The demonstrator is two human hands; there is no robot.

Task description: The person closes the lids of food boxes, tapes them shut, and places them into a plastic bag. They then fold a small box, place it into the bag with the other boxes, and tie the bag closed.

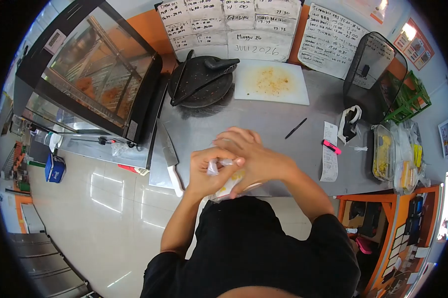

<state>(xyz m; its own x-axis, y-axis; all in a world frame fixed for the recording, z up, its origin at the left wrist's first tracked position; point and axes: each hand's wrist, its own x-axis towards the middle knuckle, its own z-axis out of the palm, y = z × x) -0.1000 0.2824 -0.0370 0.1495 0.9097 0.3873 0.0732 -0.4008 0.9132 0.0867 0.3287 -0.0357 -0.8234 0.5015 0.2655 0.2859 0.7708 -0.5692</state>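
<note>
A clear plastic bag with something white and yellow in it is held close to my body at the table's front edge. My left hand is closed in a pinch around the bag's gathered neck, and a twist of plastic pokes up between thumb and fingers. My right hand wraps over the bag from the right, its thumb low on the near side. Both hands hide much of the bag. Left of them lies a knife with a white handle, partly over the table's edge.
On the steel table are a stone mortar with a pestle, a stained white cutting board, a pen, a receipt with a pink highlighter, and a food container. A glass display warmer stands left.
</note>
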